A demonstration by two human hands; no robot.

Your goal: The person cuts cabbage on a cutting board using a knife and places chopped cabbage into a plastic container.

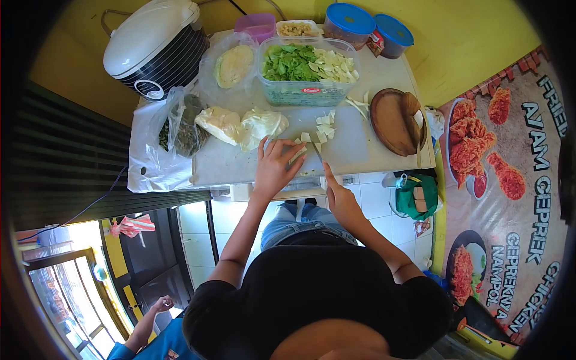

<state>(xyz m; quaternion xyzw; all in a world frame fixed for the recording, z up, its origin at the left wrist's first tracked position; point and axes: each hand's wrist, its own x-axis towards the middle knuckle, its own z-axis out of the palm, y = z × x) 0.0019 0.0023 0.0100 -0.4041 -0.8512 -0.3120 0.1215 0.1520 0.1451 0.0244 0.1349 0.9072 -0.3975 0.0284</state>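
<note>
On the cutting board (351, 141), my left hand (276, 163) presses its fingertips against a pale cabbage leaf (297, 155), steadying it. My right hand (342, 201) is closed around the handle of a knife (316, 147), index finger stretched along it. The blade points away from me among cut cabbage pieces (324, 129). Just beyond my left fingers lie a cut cabbage chunk (263, 127) and another cabbage chunk (218, 124). Behind the board stands a clear plastic container (282, 93) filled with chopped green leaves and pale cabbage.
A wooden plate (387, 129) sits at the right. Blue-lidded tubs (348, 27), a purple container (255, 27) and a rice cooker (156, 48) line the back. Plastic bags (159, 156) lie left. Another person's hand (163, 303) shows lower left.
</note>
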